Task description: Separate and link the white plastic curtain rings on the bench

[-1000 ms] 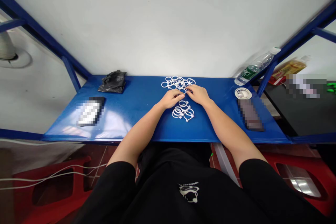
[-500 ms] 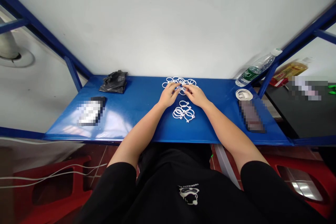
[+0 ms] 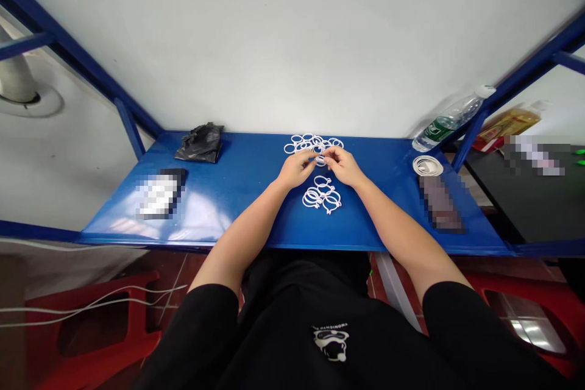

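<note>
My left hand (image 3: 296, 169) and my right hand (image 3: 342, 166) meet over the middle of the blue tabletop, thumbs and forefingers closed in pinches. Between their fingertips is a thin white ring (image 3: 321, 164), seemingly held by both; the fingers cover part of it. Just beyond the hands lies a loose pile of white rings (image 3: 289, 148), several of them overlapping. Nearer to me, between my forearms, sits a smaller group of white rings (image 3: 325, 191) with little tabs on their rims.
On the blue table (image 3: 242, 195), a crumpled black plastic bag (image 3: 200, 143) and a blurred dark item (image 3: 162, 194) lie left. At right are a water bottle (image 3: 450, 122) against the frame, a coiled white cable (image 3: 428, 166) and a blurred phone-like item (image 3: 441, 204). A white wall (image 3: 283, 42) rises behind.
Both hands have come slightly towards me, and the fingers of the right hand have shifted at the ring. The view has moved a little; the ring piles look the same.
</note>
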`<action>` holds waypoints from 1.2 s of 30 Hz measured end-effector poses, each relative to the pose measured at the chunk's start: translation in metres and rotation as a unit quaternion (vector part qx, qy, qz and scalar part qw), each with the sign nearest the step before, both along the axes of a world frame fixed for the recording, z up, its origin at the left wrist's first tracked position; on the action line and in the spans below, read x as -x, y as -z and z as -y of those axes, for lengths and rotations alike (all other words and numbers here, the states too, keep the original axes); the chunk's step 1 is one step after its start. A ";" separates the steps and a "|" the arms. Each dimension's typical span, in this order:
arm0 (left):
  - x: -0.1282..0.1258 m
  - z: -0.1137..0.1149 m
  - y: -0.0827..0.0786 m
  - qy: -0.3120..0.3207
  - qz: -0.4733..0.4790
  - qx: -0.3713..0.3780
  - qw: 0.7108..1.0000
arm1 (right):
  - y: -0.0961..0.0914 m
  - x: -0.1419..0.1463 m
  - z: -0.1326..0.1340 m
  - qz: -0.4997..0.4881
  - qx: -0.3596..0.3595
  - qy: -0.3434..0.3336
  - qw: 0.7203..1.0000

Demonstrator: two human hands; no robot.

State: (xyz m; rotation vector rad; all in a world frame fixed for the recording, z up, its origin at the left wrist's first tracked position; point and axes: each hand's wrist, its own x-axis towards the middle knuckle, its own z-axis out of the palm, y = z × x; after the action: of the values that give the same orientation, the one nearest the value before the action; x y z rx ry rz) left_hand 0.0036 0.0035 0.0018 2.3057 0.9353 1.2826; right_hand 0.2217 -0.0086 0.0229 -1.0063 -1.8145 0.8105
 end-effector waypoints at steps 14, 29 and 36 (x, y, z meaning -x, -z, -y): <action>-0.003 0.008 -0.007 -0.057 0.024 0.058 0.996 | -0.002 0.007 0.004 0.133 -0.073 -0.013 0.988; 0.003 0.010 -0.008 -0.069 -0.044 0.045 0.996 | 0.007 -0.014 -0.011 0.187 -0.089 0.046 0.977; 0.003 0.017 -0.022 0.026 -0.136 0.071 0.988 | 0.011 -0.014 -0.008 0.333 -0.053 0.034 0.941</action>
State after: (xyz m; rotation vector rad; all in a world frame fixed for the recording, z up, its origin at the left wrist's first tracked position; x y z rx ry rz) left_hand 0.0009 -0.0140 0.0238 2.4128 1.0081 0.8623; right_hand 0.2362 -0.0007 0.0124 -1.3713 -2.3367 0.3310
